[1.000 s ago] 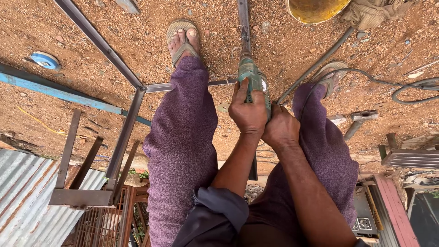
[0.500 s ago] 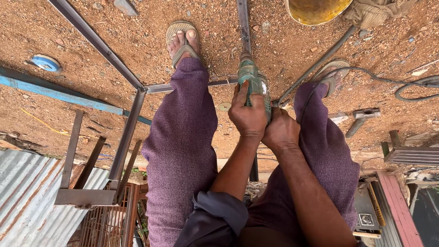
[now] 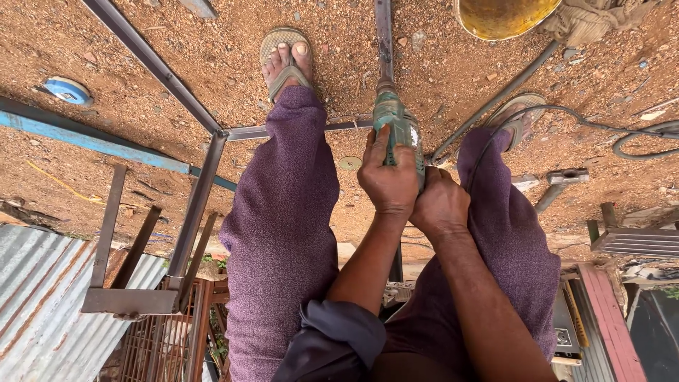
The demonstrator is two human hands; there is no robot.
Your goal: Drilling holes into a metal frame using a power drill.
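Both hands — left hand [image 3: 387,185], right hand [image 3: 440,206] — have fingers wrapped tight around one green electric drill [image 3: 396,127], nose-down on the grey steel bar [image 3: 384,35] between two sandalled feet; yellow bowl [image 3: 506,15], contents unseen.

At the frame's left edge I see a blue round lid [image 3: 65,90] on red gravel; corrugated sheet [image 3: 39,304] fills the lower left, a yellow bowl [image 3: 506,15] the top right.

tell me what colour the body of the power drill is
Green, with a grey metal nose; the power drill, gripped by both hands, shows in the head view.
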